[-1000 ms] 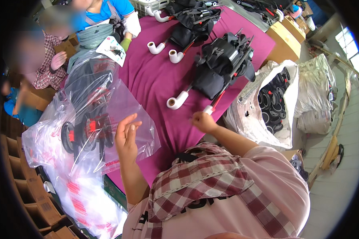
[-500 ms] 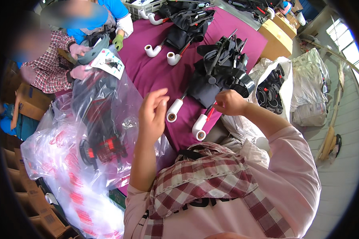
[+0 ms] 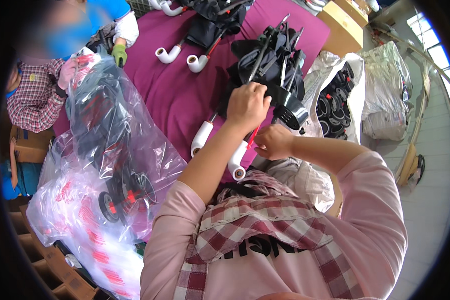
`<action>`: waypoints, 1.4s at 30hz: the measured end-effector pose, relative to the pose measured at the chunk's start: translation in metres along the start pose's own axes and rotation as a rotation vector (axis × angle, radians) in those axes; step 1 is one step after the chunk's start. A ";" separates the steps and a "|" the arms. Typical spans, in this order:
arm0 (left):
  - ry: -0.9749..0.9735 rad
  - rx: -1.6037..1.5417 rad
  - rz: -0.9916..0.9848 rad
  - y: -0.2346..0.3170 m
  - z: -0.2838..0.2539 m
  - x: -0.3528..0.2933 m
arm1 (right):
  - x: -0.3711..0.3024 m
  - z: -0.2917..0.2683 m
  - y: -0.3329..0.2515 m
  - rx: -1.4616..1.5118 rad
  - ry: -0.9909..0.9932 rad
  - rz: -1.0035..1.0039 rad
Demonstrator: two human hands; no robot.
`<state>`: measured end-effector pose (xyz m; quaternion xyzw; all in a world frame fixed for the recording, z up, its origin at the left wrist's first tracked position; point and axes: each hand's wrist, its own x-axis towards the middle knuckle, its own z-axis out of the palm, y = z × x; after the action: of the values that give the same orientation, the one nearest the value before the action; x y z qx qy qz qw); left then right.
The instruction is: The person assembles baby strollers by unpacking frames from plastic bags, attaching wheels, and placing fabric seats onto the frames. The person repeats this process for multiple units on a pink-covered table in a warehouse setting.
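A folded stroller (image 3: 272,65) with black fabric, metal tubes and red parts lies on the purple-covered table in front of me. Two white curved handles, a left handle (image 3: 202,138) and a right handle (image 3: 237,161), point toward my body. My left hand (image 3: 248,106) is closed over the stroller's frame and fabric above the right handle. Low beside the red section of the right tube, my right hand (image 3: 274,142) has its fingers pinched together; what they hold is hidden. A shiny black curved part (image 3: 290,111) sticks out on the stroller's right side.
Another folded stroller (image 3: 205,30) lies farther back on the purple cloth (image 3: 155,85). To the left, a co-worker's pink-gloved hand (image 3: 67,72) touches a clear plastic bag (image 3: 145,135) around a stroller. A white sack of black wheels (image 3: 335,107) and cardboard boxes (image 3: 341,27) stand right.
My left hand has moved right and forward from the air onto the stroller and closed there. My right hand has shifted slightly down and left. The co-worker's gloved hands at the bag have moved.
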<state>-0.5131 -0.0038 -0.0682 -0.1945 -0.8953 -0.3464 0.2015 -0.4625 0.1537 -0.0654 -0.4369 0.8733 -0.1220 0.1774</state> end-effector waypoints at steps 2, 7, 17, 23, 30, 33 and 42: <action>0.025 -0.041 0.003 -0.011 -0.001 -0.004 | 0.009 0.003 0.006 0.001 -0.062 -0.039; 0.004 -0.024 -0.065 -0.028 -0.008 -0.019 | 0.034 0.011 0.005 0.021 -0.217 -0.122; 0.152 -0.001 -0.106 -0.081 0.029 -0.054 | 0.069 0.086 0.018 0.014 -0.184 -0.157; 0.269 -0.195 -0.155 -0.071 0.006 -0.052 | 0.054 0.062 -0.005 0.045 0.215 0.058; 0.212 -0.234 -0.429 -0.052 0.000 -0.190 | -0.036 -0.035 0.030 0.026 0.867 -0.047; 0.038 -0.187 -0.514 -0.048 -0.002 -0.226 | -0.046 -0.038 0.109 0.447 1.102 0.514; -0.121 -0.101 -0.932 -0.019 0.042 -0.308 | 0.005 0.003 0.397 0.446 1.117 0.771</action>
<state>-0.2719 -0.0517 -0.2597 0.1986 -0.8793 -0.4312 -0.0377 -0.7498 0.3826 -0.2149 0.0772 0.8803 -0.4317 -0.1807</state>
